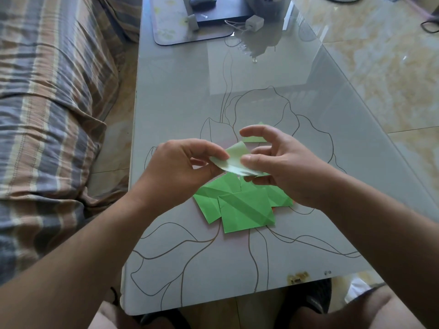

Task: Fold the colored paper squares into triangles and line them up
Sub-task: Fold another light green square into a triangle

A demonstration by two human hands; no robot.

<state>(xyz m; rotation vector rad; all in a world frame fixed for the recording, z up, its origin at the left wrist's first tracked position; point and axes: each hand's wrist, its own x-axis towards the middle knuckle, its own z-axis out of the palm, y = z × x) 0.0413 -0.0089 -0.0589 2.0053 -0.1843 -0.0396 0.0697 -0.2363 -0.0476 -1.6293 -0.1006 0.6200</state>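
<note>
While both hands, left (pixel 180 162) and right (pixel 273 162), pinch a pale square (pixel 234 162) mid-frame above the pile (pixel 244 210), folding seems underway; next, corners must meet.

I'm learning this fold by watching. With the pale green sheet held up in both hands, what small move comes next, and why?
Probably bring the two opposite corners together and pinch them. The pale green paper square is curled in the air between the left hand and the right hand, not yet creased, above the pile of green squares on the glass table.
</note>
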